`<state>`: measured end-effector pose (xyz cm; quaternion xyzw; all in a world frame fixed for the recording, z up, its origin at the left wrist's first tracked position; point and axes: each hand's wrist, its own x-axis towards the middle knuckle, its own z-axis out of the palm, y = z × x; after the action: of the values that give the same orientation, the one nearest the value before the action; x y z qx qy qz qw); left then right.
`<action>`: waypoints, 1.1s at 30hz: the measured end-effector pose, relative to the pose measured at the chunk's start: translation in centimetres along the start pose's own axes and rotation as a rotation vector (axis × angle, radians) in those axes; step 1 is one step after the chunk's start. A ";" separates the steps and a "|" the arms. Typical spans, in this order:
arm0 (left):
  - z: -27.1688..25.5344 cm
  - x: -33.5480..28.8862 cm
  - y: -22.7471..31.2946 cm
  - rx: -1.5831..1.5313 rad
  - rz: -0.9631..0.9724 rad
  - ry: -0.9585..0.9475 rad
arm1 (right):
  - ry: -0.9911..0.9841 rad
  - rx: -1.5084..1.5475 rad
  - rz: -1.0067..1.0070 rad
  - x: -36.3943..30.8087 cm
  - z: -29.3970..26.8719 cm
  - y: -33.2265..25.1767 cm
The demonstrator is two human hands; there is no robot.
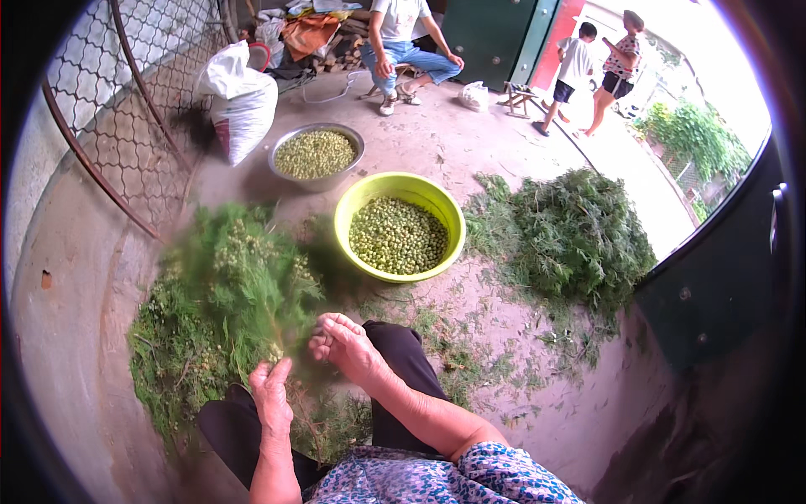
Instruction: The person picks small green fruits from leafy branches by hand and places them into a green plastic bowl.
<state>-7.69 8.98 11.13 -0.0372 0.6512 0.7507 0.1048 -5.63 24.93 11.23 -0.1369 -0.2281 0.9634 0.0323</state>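
Observation:
My left hand (270, 393) is closed around the stem of a leafy green conifer branch (256, 273), which fans out beyond it, blurred by motion. Pale round cones dot its foliage. Just right of the stem, my right hand (348, 349) has its fingers curled together; what lies inside them, if anything, is hidden. A heap of similar cut branches (172, 365) lies under and beside the held one. Ahead of my hands stands a yellow-green plastic basin (457, 225) partly filled with small round green cones (399, 237).
Behind the basin is a metal bowl (312, 181) of paler cones. A white sack (245, 113) leans near the lattice gate (126, 109). Stripped branches (579, 235) are piled to the right. Loose sprigs litter the floor. One person sits on a low stool; two stand by the doorway.

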 end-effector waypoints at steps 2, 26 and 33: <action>0.3 -0.9 1.0 0.093 0.073 -0.033 | -0.029 -0.106 -0.040 -1.5 0.4 0.1; -6.2 -10.7 3.6 0.763 0.600 0.005 | -0.574 -1.484 -0.702 -8.9 5.3 5.3; -9.6 -8.7 2.6 0.566 0.316 0.073 | -0.519 -1.273 -0.092 -6.4 6.2 7.7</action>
<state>-0.48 -1.74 13.86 0.0681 0.8352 0.5449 -0.0303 -1.19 14.52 14.72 0.1158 -0.7555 0.6411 -0.0693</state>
